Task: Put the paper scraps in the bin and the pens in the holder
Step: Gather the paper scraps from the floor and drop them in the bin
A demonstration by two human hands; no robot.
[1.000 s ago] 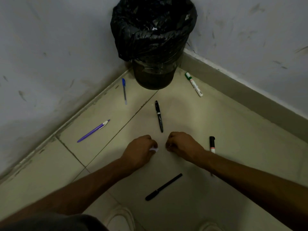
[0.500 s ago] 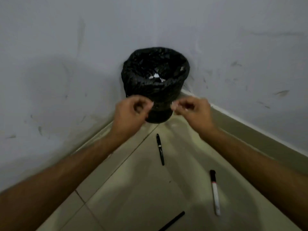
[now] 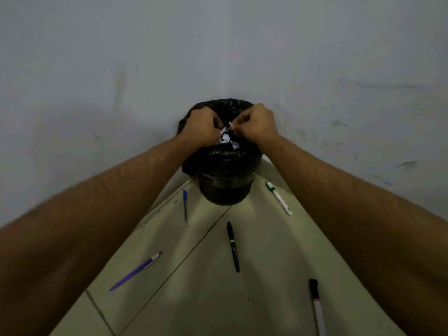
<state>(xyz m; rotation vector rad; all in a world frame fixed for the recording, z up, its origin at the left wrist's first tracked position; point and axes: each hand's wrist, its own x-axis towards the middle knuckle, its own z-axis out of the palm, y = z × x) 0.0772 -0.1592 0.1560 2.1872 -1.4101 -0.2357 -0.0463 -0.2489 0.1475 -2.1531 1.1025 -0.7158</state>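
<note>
**A:** ok where's everything lying on the floor (image 3: pixel 213 299)?

**B:** bin (image 3: pixel 224 166) sits in the wall corner, black liner on it. Blue pen (image 3: pixel 185 205) just left of its base, long axis running toward the corner, cap end at the far end. Green marker (image 3: pixel 278 198) on the right by the wall edge, angled, green cap nearest the bin. Black pen (image 3: pixel 233 246) in the middle, pointing at the bin. Purple pen (image 3: pixel 135 271) lies diagonal near the left wall. Black-capped marker (image 3: pixel 317 307) at the near right, cap toward the bin.

**A:** and the hands?

**B:** both over the bin's mouth, fingers curled tight. Left hand (image 3: pixel 202 128) and right hand (image 3: pixel 255 126) each pinch a white scrap (image 3: pixel 221 130), nearly touching. More scraps (image 3: pixel 229 141) inside.
</note>
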